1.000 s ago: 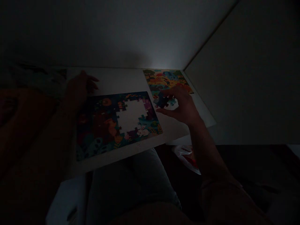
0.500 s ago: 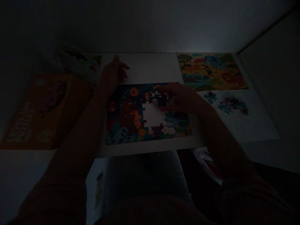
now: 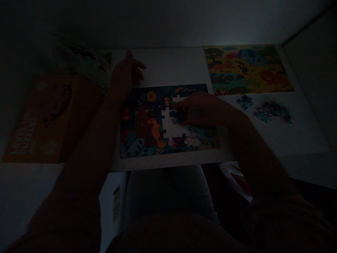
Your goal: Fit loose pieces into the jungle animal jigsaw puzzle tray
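Observation:
A partly assembled jigsaw puzzle (image 3: 142, 123) with a bear, a fox and a white rabbit lies on the white table, with a pale gap right of its middle. Over that gap, my right hand (image 3: 201, 109) grips a dark puzzle piece (image 3: 179, 116) between thumb and fingers. The piece looks tilted, and part of it is hidden by the fingers. My left hand (image 3: 127, 73) rests by the puzzle's upper left corner, fingers loosely apart and nothing in them. The whole view is very dim.
An orange puzzle box (image 3: 44, 119) stands at the left, with a clear plastic bag (image 3: 86, 65) behind it. A savanna picture puzzle (image 3: 250, 70) lies at the back right. In front of it are a loose piece (image 3: 244, 102) and a heap of pieces (image 3: 273, 111).
My right hand has shifted slightly down over the gap, with the puzzle piece now lower and tilted. My left hand stays in place. The camera view has moved a little.

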Available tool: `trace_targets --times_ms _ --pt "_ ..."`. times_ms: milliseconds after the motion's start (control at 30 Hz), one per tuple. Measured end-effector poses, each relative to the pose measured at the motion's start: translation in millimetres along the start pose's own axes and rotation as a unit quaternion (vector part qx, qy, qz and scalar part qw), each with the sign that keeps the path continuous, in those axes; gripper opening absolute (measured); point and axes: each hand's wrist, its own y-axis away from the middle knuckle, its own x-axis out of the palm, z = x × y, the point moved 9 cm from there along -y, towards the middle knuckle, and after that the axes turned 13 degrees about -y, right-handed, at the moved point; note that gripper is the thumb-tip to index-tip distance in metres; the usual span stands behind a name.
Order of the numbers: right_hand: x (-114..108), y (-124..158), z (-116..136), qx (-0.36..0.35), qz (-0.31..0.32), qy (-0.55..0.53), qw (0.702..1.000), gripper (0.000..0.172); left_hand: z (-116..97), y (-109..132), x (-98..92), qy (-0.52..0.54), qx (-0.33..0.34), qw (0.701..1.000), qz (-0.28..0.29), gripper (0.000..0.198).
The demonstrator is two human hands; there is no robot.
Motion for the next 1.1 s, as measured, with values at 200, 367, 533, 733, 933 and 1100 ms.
trace_targets --times_ms 200,367,533,733,933,1100 --pt "-1 0 -5 0.019 -0.011 0.006 1.000 0.048 -5 2 -3.6 0.007 -0.023 1.000 -0.003 0.115" --pt "-1 0 -1 0.020 -0.004 -0.011 1.000 0.045 -9 4 -1.9 0.013 -0.039 0.999 0.004 0.108" --pt "3 0 0 0.012 0.013 -0.054 0.998 0.047 -5 2 -1.3 0.008 -0.030 1.000 0.001 0.110" --pt "8 0 6 -0.009 0.046 -0.076 0.996 0.060 -2 0 0.1 -0.004 -0.010 1.000 0.006 0.117" --pt "8 -3 8 -0.014 -0.007 -0.032 0.999 0.048 1 -2 0.4 -0.005 -0.031 0.999 0.004 0.111" --pt "7 -4 9 0.012 -0.037 0.065 0.997 0.047 -7 1 -1.3 0.014 -0.039 0.999 0.003 0.099"
